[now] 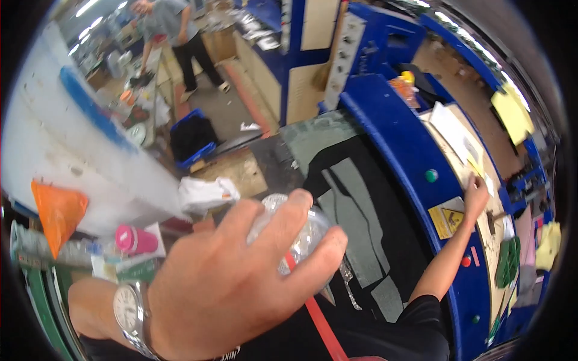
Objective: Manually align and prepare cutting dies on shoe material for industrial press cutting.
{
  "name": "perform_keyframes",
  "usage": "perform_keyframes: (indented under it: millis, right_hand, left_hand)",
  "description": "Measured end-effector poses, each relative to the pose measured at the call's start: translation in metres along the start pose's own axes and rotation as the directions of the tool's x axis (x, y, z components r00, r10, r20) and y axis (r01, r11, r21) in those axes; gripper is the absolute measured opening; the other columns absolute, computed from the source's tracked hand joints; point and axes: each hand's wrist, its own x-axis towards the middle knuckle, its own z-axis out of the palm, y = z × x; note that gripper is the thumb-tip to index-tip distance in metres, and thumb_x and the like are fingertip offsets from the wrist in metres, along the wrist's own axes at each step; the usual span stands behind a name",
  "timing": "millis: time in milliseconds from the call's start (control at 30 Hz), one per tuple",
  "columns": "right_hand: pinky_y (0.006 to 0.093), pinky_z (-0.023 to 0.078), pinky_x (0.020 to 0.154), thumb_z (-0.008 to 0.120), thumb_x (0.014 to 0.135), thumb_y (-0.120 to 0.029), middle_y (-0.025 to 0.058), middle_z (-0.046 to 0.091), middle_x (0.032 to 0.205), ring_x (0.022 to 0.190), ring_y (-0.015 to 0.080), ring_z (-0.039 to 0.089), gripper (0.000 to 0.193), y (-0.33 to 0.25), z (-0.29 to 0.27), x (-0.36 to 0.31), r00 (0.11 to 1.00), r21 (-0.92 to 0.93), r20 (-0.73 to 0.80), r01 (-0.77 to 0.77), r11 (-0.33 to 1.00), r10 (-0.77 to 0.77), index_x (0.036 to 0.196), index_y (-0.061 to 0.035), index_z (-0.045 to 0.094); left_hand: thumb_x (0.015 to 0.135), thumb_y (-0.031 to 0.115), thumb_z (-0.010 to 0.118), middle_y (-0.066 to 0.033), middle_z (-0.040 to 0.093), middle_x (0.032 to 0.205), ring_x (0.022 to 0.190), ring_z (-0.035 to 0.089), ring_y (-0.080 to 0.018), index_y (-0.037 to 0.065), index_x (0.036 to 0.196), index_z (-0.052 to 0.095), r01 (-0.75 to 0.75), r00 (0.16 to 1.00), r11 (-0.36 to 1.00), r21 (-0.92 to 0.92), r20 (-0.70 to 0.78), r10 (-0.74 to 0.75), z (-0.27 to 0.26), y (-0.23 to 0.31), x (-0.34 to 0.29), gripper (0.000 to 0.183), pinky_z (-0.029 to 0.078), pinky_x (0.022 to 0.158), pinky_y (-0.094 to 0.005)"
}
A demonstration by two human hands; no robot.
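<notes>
Close in front of me, my left hand [241, 265], with a metal wristwatch [128, 310], curls its fingers round a clear, rounded plastic container [301, 236]. The back of the hand hides much of it. A red strap [325, 328] runs down from beside this container toward my body. On the right, my right hand [477, 195] reaches over to a pale ledge [460, 123] on the blue machine. Its fingers are drawn together by a small yellow piece [475, 163] and white paper [450, 129]; what they grip is too small to make out.
Grey-green cut pieces [352, 228] lie on black cloth [403, 225] under the curved blue rail [391, 156]. To the left stand a pink cup [135, 239], a white bag [208, 191] and an orange cone-shaped piece [58, 213]. Another person [174, 30] stands beyond a blue crate [192, 138].
</notes>
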Motion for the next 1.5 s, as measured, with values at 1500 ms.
perform_keyframes:
  millis: [1500]
  right_hand:
    - [0.0420, 0.053, 0.087, 0.076, 0.086, -0.023, 0.0188, 0.065, 0.119, 0.106, 0.0339, 0.066, 0.030, -0.406, 0.130, -0.467, -0.093, 0.347, 0.938, 0.314, 0.884, -0.335, 0.108, -0.0018, 0.070]
  left_hand:
    - [0.059, 0.040, 0.090, -0.0218, 0.061, 0.131, 0.121, 0.059, -0.0366, 0.003, 0.138, 0.051, 0.869, -0.256, -0.258, -0.423, 0.063, -0.965, 0.405, -0.555, -0.601, 0.096, 0.047, 0.104, -0.0430]
